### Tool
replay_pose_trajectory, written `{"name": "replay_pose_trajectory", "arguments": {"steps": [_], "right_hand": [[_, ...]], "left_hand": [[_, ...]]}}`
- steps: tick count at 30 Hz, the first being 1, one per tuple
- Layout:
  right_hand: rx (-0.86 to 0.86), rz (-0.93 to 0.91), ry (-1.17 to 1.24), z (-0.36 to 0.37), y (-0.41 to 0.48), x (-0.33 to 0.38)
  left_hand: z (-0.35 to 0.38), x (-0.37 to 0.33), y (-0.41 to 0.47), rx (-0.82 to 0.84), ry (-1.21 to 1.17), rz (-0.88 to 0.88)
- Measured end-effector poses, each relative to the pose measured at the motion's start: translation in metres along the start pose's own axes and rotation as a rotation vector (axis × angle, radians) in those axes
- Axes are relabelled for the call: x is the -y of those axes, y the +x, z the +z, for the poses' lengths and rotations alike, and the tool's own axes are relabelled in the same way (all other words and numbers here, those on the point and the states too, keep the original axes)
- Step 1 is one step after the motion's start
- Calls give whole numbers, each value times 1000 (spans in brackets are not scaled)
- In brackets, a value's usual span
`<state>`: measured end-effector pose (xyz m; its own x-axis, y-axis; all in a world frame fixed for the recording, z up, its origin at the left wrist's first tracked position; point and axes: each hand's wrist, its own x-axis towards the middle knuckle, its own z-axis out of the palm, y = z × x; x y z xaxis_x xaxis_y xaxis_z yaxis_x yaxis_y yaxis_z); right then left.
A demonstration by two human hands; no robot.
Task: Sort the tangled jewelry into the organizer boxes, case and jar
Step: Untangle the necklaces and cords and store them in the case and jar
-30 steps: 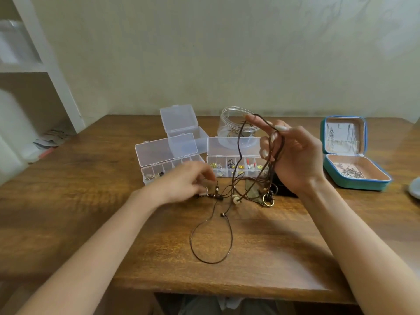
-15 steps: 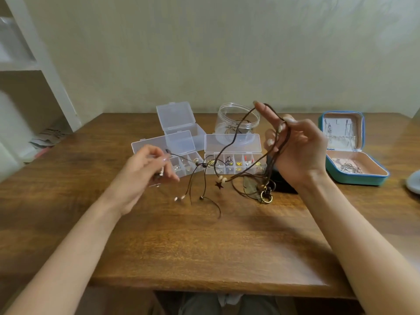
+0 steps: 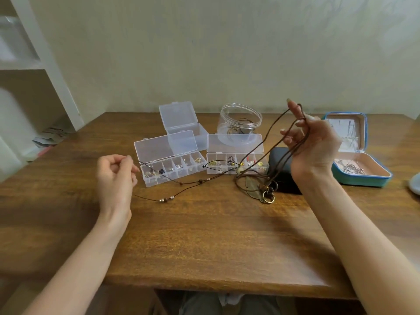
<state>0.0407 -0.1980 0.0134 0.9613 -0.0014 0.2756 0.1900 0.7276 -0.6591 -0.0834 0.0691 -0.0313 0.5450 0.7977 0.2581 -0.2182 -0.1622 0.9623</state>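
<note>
brown cords (image 3: 267, 192) drape the right hand (image 3: 316, 146), its fingers curled round them; left hand (image 3: 114, 176) pinches one end.

Trinkets (image 3: 179, 167) are too small to identify; the right edge crops a pale object (image 3: 414, 184).

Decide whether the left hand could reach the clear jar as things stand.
Probably not freely. The left hand pinches a cord stretched toward the right hand, and two open boxes with raised lids stand between it and the jar.
</note>
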Motion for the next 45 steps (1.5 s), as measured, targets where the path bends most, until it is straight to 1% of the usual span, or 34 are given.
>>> {"name": "replay_pose_trajectory", "arguments": {"steps": [6,9,11,13,14,16,18,20,22,24,26,28,29,31,33,34,36,39,41,43,45], "right_hand": [[134,-60,-203,5,-8,-4],[169,-48,-257,7,-11,-4],[187,-50,-266,7,-12,-4],[188,-49,-250,6,-11,-5],[186,-47,-240,6,-10,-5],[184,-46,-232,5,-10,-4],[184,-53,-234,5,-10,-4],[186,-62,-234,6,-10,-3],[178,-60,-213,6,-10,-2],[156,-52,-197,6,-9,-2],[144,-54,-189,6,-9,-2],[140,-64,-183,4,-8,-2],[134,-64,-178,3,-7,-2],[120,-54,-170,3,-6,-1],[135,-30,-190,4,-8,-1],[156,-12,-207,6,-9,-3],[203,29,-243,7,-11,-6],[224,59,-263,7,-11,-7],[228,62,-267,4,-9,-6],[238,57,-283,2,-7,-3],[231,37,-303,1,-5,-1]], "left_hand": [[8,8,-11,328,514,129],[15,10,-14,433,788,315],[24,8,-18,469,830,453],[36,0,-26,497,779,562],[45,-4,-30,540,747,592],[66,-10,-40,690,734,599],[88,-10,-47,827,812,551],[103,-8,-49,903,858,464],[109,-7,-47,955,807,369],[106,-8,-42,1001,790,313],[99,-10,-37,1018,795,298],[91,-15,-32,978,698,297],[87,-19,-30,947,574,263],[80,-31,-27,883,240,128],[76,-41,-23,871,-24,1],[74,-45,-21,889,-99,-48],[72,-50,-18,932,-160,-115],[65,-53,-13,928,-188,-136],[57,-52,-9,894,-123,-102],[51,-47,-4,834,93,-29],[45,-38,3,750,399,50]]}}
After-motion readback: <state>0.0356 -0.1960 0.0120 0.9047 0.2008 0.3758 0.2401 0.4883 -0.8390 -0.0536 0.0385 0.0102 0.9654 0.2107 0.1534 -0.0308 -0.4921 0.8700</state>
